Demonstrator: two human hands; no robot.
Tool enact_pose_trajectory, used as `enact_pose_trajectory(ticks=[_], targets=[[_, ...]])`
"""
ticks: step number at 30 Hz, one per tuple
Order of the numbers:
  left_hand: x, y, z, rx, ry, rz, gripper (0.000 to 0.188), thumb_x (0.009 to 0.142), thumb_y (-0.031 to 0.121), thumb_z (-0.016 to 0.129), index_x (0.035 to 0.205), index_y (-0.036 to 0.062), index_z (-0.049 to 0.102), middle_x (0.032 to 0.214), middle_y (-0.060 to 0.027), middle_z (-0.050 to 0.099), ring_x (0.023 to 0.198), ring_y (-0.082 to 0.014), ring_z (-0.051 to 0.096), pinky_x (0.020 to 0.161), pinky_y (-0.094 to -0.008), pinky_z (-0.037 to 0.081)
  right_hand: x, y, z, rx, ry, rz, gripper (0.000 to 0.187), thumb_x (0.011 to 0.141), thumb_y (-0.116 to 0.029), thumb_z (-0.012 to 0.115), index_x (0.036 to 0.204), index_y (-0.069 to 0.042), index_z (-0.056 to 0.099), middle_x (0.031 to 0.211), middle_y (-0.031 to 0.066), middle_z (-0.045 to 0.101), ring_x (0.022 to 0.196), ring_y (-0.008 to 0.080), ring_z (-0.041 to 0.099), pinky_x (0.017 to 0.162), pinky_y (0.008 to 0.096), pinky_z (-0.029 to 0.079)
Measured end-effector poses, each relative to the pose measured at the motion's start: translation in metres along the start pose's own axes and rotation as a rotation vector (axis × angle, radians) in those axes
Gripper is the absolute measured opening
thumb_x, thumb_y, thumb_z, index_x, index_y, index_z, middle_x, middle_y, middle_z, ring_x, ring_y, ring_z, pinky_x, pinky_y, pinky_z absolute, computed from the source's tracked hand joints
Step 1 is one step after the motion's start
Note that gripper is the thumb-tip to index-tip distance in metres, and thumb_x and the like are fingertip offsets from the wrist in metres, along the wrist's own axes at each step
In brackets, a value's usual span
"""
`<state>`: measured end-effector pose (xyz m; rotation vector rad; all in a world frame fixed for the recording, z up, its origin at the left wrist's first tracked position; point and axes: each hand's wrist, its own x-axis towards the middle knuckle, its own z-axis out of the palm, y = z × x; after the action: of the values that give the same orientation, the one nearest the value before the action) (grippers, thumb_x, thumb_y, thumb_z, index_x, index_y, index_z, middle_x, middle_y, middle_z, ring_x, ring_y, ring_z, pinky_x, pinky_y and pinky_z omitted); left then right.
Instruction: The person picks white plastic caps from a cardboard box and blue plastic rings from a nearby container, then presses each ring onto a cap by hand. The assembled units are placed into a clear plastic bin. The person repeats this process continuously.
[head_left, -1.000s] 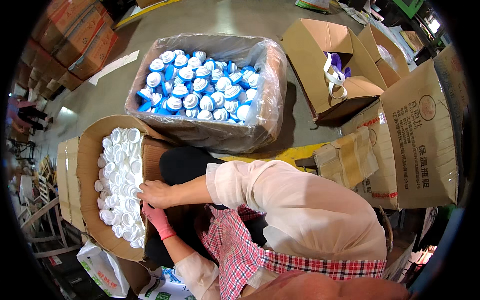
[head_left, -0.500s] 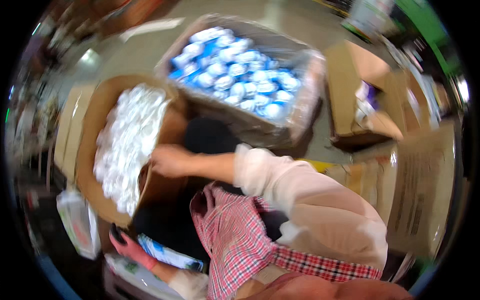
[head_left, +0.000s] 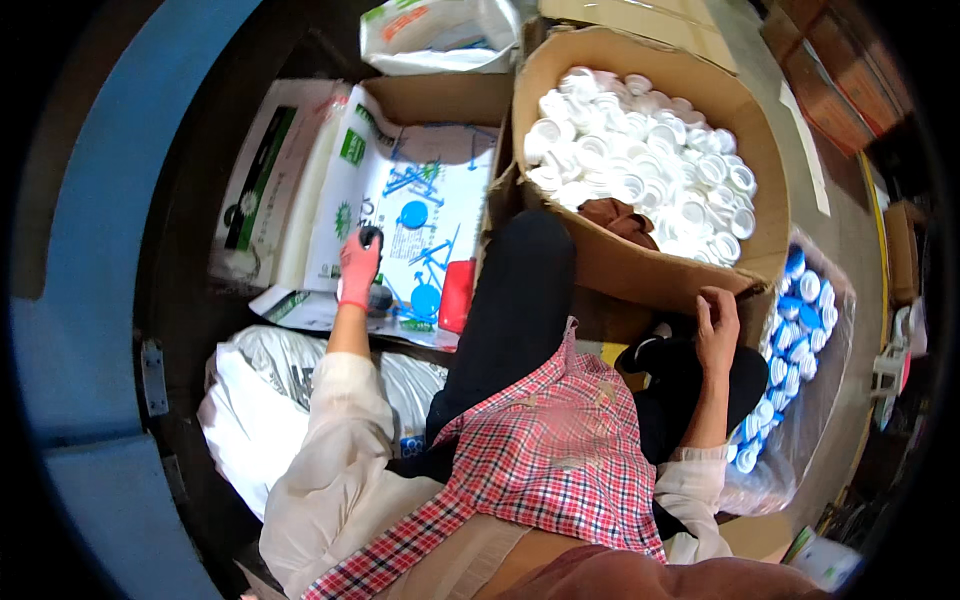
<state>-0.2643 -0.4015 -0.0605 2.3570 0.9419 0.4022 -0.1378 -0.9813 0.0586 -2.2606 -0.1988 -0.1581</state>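
Note:
My left hand (head_left: 360, 268) wears a pink glove with dark fingertips. Its fingers are curled in over a carton lined with printed white sheet (head_left: 345, 215); whatever they hold, if anything, is hidden. Thin blue pieces (head_left: 415, 183) and blue discs (head_left: 413, 214) show on the sheet beside it, as does a red block (head_left: 457, 296). Bare and empty, my right hand (head_left: 717, 332) has its fingers loosely bent and apart, by the near right corner of a cardboard box (head_left: 650, 265). White plastic caps (head_left: 640, 150) fill that box, with a brown cloth-like piece (head_left: 618, 222) lying among them.
Blue-and-white caps (head_left: 795, 345) lie in a plastic-lined box at the right. A white bag (head_left: 437, 40) stands beyond the lined carton, and white plastic sacks (head_left: 265, 400) lie on its near side. Blue panels (head_left: 110, 250) run along the left. My knees are between the containers.
The view has swung left, so the white-cap box now appears at upper right. My right hand has come away from that box's edge. The left hand is now over the lined carton.

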Motion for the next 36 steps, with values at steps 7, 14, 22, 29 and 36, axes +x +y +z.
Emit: enact_pose_trajectory(ticks=[7,14,22,29,36], targets=[[0.005,-0.055,0.099,0.402,-0.678,-0.032,0.058,0.076,0.033,0.068,0.125,0.0037,0.056,0.125,-0.0208,0.059,0.121,-0.0328,0.055,0.100,-0.0406,0.044,0.012,-0.001,0.020,-0.040,-0.115,-0.015,0.010,0.090,0.000,0.059,0.099,0.001,0.060,0.093,0.0107,0.057,0.087,0.0207,0.060,0.080,0.0288,0.048],[-0.048,-0.078,0.167,0.741,-0.989,0.255,0.075,0.073,0.027,0.068,0.142,0.0144,0.039,0.140,-0.0271,0.041,0.134,-0.0413,0.038,0.102,-0.0545,0.039,0.024,-0.015,0.035,-0.220,-0.132,-0.088,0.021,0.081,0.002,0.063,0.102,0.000,0.061,0.104,0.0161,0.059,0.095,0.0345,0.059,0.085,0.0359,0.048],[-0.067,-0.145,0.198,0.663,-0.756,0.033,0.078,0.061,0.033,0.084,0.128,0.0132,0.050,0.134,-0.0279,0.043,0.124,-0.0413,0.046,0.102,-0.0461,0.042,0.029,0.004,0.051,-0.291,-0.160,-0.216,0.025,0.078,-0.001,0.065,0.102,-0.002,0.058,0.100,0.0155,0.055,0.095,0.0370,0.056,0.082,0.0412,0.049],[0.017,-0.159,0.187,0.445,-0.412,-0.311,0.085,0.060,0.039,0.084,0.131,0.0094,0.049,0.118,-0.0247,0.056,0.111,-0.0410,0.053,0.097,-0.0488,0.044,0.038,-0.020,0.061,-0.284,-0.177,-0.175,0.030,0.076,0.000,0.066,0.104,-0.003,0.059,0.102,0.0153,0.055,0.097,0.0364,0.055,0.083,0.0403,0.048],[0.100,-0.136,0.184,0.305,-0.276,-0.293,0.094,0.065,0.044,0.080,0.143,0.0123,0.038,0.134,-0.0266,0.044,0.128,-0.0419,0.040,0.109,-0.0452,0.034,0.033,-0.020,0.077,-0.295,-0.154,-0.155,0.021,0.077,0.005,0.064,0.096,0.000,0.059,0.099,0.0181,0.050,0.091,0.0381,0.054,0.080,0.0400,0.046]])
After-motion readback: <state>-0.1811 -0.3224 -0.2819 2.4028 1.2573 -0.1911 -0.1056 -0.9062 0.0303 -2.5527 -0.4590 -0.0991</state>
